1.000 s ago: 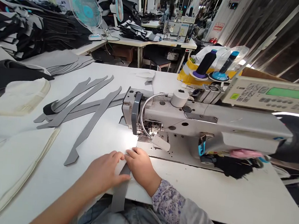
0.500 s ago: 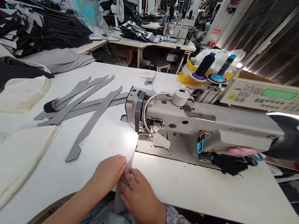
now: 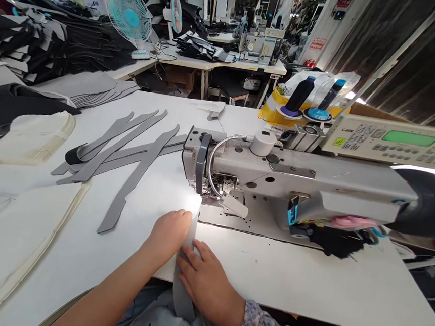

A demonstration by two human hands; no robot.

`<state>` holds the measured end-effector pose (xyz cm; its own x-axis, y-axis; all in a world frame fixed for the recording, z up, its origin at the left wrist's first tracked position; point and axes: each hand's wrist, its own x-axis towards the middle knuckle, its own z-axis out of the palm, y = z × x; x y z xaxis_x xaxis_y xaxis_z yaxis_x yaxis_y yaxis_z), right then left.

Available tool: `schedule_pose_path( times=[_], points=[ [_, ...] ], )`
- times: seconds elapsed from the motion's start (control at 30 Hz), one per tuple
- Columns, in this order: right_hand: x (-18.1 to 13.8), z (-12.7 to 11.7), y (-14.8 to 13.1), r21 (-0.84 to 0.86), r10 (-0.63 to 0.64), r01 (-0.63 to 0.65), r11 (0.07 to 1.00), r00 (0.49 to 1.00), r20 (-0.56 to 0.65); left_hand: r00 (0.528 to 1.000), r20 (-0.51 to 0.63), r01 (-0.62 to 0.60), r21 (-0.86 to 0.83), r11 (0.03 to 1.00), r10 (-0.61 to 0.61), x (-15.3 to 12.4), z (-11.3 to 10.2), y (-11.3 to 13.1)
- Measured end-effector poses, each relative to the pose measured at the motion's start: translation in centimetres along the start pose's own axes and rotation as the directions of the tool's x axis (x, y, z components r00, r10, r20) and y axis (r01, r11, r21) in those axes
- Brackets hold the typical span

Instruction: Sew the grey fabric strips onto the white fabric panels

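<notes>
A grey fabric strip point(image 3: 182, 292) runs from my lap up over the table edge toward the needle of the white sewing machine point(image 3: 277, 176). My left hand point(image 3: 168, 234) lies on a white fabric panel point(image 3: 148, 207) beside the strip, fingers together and pressing down. My right hand point(image 3: 203, 278) rests flat on the strip near the table edge, fingers stretched out and slightly apart. The strip's upper end is washed out by the machine's lamp glare.
Several long grey cut strips point(image 3: 127, 150) lie fanned out to the left. Cream fabric pieces point(image 3: 17, 226) cover the left table. Two thread cones point(image 3: 299, 96) and a control panel point(image 3: 394, 140) stand behind the machine. A fan point(image 3: 128, 15) and stacked dark fabric are farther back.
My left hand slid forward toward the needle with the panel. My right hand drew back toward the table edge along the grey strip, fingers now spread flat.
</notes>
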<state>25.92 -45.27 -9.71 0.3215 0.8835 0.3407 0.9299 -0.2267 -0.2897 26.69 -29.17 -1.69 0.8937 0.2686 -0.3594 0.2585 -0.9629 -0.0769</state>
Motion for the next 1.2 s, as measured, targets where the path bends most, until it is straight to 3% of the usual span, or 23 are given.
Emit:
schedule_pose_path(
  times=[0.3, 0.67, 0.83, 1.0, 1.2],
  points=[
    [0.6, 0.0, 0.6, -0.001, 0.025, -0.024, 1.000, 1.000, 0.012, 1.000, -0.014, -0.008, 0.006, 1.000, 0.008, -0.3, 0.2, 0.1],
    [3.1, 0.1, 1.4, 0.014, 0.018, -0.018, 1.000, 0.999, 0.032, 0.996, -0.088, 0.025, -0.003, 1.000, -0.025, 3.4, 0.3, 0.0],
    [3.6, 0.3, 1.5, 0.046, 0.016, -0.018, 0.999, 0.999, 0.030, 0.993, -0.114, 0.012, -0.029, 1.000, -0.016, 3.1, 0.4, -0.6],
    [1.5, 0.0, 0.7, 0.122, 0.035, -0.036, 0.992, 0.999, 0.008, 0.998, -0.049, 0.028, 0.022, 0.999, -0.027, 1.3, -0.6, -1.1],
    [1.8, -0.1, 0.8, 0.086, 0.020, -0.022, 0.996, 1.000, 0.015, 0.999, 0.009, 0.054, 0.013, 0.998, -0.054, 2.4, -1.0, -0.8]
  ],
)
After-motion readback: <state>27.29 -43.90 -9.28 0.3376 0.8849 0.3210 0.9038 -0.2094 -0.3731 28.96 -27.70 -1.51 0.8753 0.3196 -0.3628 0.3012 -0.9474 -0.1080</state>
